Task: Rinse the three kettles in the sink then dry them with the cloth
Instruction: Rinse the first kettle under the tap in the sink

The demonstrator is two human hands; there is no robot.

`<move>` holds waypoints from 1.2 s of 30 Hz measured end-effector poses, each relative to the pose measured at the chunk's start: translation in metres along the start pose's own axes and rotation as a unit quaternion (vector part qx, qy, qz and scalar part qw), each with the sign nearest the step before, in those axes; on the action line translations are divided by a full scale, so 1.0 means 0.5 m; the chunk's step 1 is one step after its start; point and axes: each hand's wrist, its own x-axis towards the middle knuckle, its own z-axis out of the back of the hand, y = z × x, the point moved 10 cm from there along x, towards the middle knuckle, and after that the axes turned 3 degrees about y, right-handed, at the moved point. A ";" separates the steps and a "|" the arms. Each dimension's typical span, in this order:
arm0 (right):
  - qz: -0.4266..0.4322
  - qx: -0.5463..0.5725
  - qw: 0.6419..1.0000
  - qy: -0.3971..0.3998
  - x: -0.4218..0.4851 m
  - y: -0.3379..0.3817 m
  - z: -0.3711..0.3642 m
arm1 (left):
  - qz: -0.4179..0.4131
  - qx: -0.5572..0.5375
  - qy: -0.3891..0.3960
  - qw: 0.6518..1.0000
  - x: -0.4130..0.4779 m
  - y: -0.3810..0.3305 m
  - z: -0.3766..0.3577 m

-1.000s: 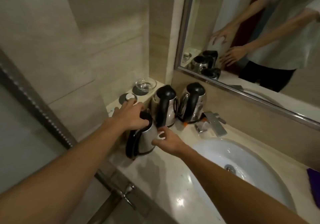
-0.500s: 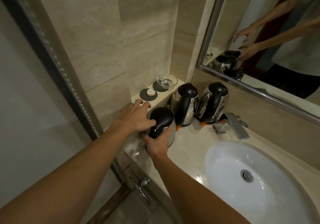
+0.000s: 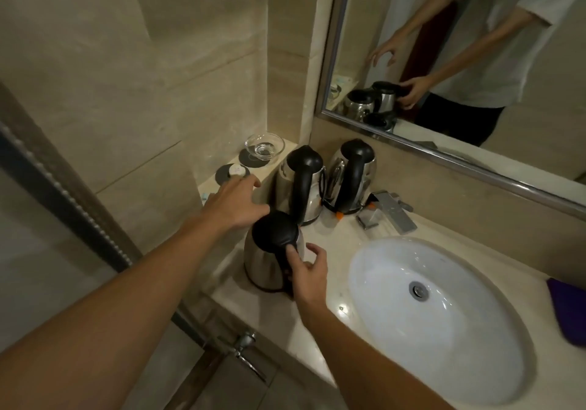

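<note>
Left of one sink (image 3: 396, 330) | three kettles (image 3: 301, 184) | right hand (image 3: 309, 278) grips nearest kettle (image 3: 263, 260) | left hand (image 3: 234, 203) spread | one cloth (image 3: 567, 311)

Your left arm extends forward; your left hand (image 3: 236, 203) is palm-down, fingers straight and spread. Your right hand (image 3: 309, 275) lies lower and nearer, thumb and curled fingers set round the handle of the near kettle (image 3: 261, 260).

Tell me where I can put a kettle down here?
Free: the counter strip between faucet, sink and nearest kettle, and the strip behind the sink towards the purple cloth. Crowded: the left corner with the back kettles.
</note>
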 end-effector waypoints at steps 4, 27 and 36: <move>0.014 -0.011 0.999 0.043 0.008 0.028 0.079 | -0.035 0.000 0.032 0.999 0.025 -0.069 0.000; 0.002 0.030 0.998 -0.055 -0.067 0.000 0.465 | -0.171 0.032 0.170 0.970 0.084 -0.465 -0.163; 0.016 0.021 0.998 -0.062 -0.050 -0.023 0.618 | -0.164 0.023 0.177 0.970 0.083 -0.556 -0.252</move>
